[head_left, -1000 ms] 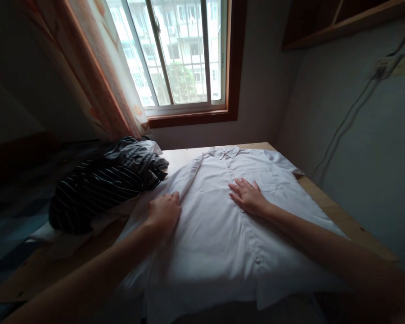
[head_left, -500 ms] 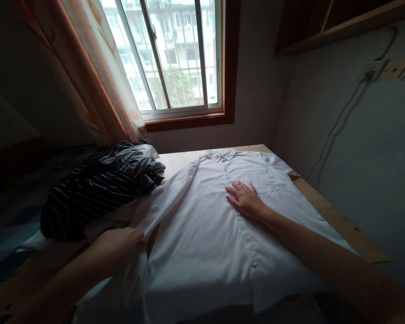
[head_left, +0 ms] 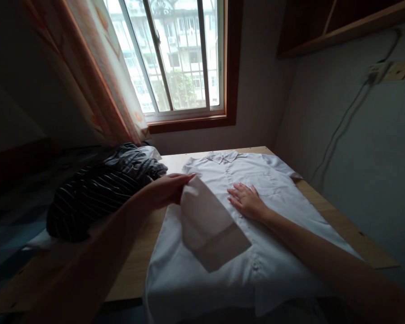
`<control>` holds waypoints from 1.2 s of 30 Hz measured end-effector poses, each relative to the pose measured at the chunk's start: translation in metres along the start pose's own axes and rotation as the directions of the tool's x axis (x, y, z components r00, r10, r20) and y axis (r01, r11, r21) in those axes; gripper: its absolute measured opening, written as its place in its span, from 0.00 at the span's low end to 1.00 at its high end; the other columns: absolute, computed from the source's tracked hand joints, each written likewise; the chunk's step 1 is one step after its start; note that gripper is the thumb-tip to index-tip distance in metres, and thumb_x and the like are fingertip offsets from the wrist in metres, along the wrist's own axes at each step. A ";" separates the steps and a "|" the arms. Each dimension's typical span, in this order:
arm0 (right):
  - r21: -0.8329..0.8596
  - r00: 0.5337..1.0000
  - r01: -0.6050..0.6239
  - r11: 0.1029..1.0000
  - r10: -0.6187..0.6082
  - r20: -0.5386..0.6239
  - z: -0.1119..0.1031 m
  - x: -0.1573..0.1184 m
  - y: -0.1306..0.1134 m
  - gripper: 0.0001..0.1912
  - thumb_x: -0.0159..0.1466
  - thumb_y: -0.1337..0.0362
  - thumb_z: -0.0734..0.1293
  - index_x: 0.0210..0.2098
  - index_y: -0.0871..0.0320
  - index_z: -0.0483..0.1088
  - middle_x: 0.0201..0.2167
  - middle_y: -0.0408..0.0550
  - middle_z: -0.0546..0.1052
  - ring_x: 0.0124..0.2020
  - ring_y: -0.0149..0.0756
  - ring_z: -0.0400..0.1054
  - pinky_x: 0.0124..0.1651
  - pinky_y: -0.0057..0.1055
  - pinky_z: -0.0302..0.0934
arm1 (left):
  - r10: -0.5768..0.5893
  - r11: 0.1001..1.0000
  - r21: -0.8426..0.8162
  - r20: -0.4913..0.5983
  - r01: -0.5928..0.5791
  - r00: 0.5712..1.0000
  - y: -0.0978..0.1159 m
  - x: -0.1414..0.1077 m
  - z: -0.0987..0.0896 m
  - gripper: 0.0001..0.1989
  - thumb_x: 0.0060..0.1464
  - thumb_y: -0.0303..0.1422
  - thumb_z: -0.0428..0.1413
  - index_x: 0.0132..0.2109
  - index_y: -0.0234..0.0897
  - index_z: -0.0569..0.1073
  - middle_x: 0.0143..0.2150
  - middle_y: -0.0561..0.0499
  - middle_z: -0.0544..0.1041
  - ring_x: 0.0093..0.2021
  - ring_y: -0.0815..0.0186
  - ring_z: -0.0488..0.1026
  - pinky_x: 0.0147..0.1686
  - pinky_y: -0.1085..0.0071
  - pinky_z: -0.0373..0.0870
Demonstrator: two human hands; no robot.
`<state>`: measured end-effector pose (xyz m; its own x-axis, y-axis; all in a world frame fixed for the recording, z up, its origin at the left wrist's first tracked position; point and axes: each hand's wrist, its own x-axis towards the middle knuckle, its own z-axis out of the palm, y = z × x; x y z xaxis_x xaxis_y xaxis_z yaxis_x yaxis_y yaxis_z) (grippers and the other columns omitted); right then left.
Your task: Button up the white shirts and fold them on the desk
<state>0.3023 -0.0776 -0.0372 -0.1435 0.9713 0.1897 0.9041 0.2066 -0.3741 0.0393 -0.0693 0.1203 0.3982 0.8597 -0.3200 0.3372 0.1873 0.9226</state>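
A white button-up shirt lies front side up on a wooden board, its collar toward the window. My left hand pinches one sleeve of the shirt and holds it raised over the shirt's left half. The cuff end of that sleeve hangs toward the button line. My right hand rests flat on the shirt front beside the buttons, fingers spread, just below the chest pocket.
A heap of dark striped clothing sits left of the shirt. Behind the board are a window and an orange patterned curtain. On the right wall, a cord hangs from a socket below a shelf.
My left hand has lifted the sleeve from the left side and carried it up and rightward over the shirt. My right hand stays at the same place on the shirt.
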 end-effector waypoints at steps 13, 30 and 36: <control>0.471 0.972 0.178 0.864 -0.229 0.051 -0.039 0.001 0.017 0.41 0.64 0.32 0.47 0.24 0.58 0.74 0.35 0.51 0.78 0.43 0.42 0.70 0.54 0.37 0.60 | 0.717 0.207 0.912 0.105 -0.355 0.689 -0.088 0.061 0.027 0.15 0.65 0.35 0.46 0.35 0.37 0.75 0.37 0.45 0.78 0.44 0.59 0.72 0.49 0.64 0.68; 0.790 0.917 -0.169 0.590 -0.201 0.346 -0.050 -0.020 0.007 0.22 0.58 0.44 0.70 0.31 0.58 0.66 0.27 0.39 0.65 0.27 0.27 0.57 0.29 0.24 0.53 | 0.456 0.387 0.915 -0.298 0.115 0.839 -0.131 0.106 -0.026 0.29 0.65 0.36 0.42 0.68 0.24 0.57 0.70 0.37 0.57 0.71 0.52 0.50 0.68 0.56 0.50; 0.875 0.974 -0.213 0.434 0.026 0.225 -0.056 -0.015 0.012 0.25 0.56 0.41 0.70 0.37 0.55 0.65 0.25 0.37 0.65 0.23 0.26 0.58 0.25 0.23 0.55 | 0.513 0.386 0.914 -0.327 0.127 0.793 -0.134 0.105 -0.026 0.28 0.65 0.38 0.43 0.67 0.30 0.59 0.71 0.37 0.56 0.71 0.50 0.50 0.67 0.54 0.49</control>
<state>0.3380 -0.0965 0.0063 -0.2069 0.9779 -0.0287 0.0705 -0.0143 -0.9974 0.0142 0.0080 -0.0310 0.2102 0.9336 0.2900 0.9602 -0.2529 0.1183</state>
